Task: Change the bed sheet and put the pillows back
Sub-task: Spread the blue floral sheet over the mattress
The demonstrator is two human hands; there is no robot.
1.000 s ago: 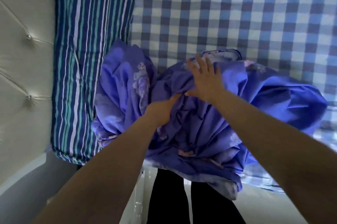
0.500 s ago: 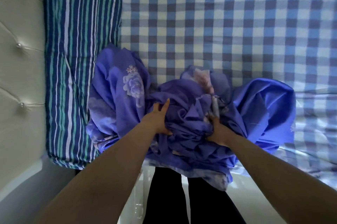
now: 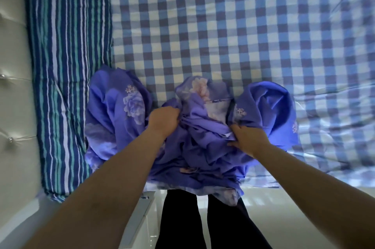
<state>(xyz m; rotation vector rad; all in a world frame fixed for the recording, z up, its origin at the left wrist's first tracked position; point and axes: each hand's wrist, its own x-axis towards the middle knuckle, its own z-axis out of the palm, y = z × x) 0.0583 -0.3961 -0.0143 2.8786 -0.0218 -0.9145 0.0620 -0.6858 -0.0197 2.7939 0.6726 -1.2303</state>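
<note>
Since a second ago the right hand [image 3: 248, 139] has come off the top of the purple floral sheet [image 3: 205, 147] and dropped into its right side; half a second ago it sat nearer the middle, now it is further right. Left hand [image 3: 163, 122] has curled tighter into the cloth.

Nearest: dark trouser legs [image 3: 205, 220] standing against the bed edge, pale glossy floor [image 3: 284, 218] either side.

Next out: the sheet, bunched in a loose heap at the near edge of the bed, one fold hanging over the edge in front of the legs. Left grip clamped on a gather of fabric near the heap's centre, fingers buried in it. Right grip also closed on the sheet, thumb and fingers pinching folds on the right side. Printed flowers show on the raised left lobe and centre.

Beyond: blue-and-white checked sheet [image 3: 233, 31] covering the mattress, wrinkled at right.

Left side: striped pillow [image 3: 65, 66], blue, teal and white, lying along the tufted cream headboard [image 3: 12, 96]; the heap touches its inner edge.
</note>
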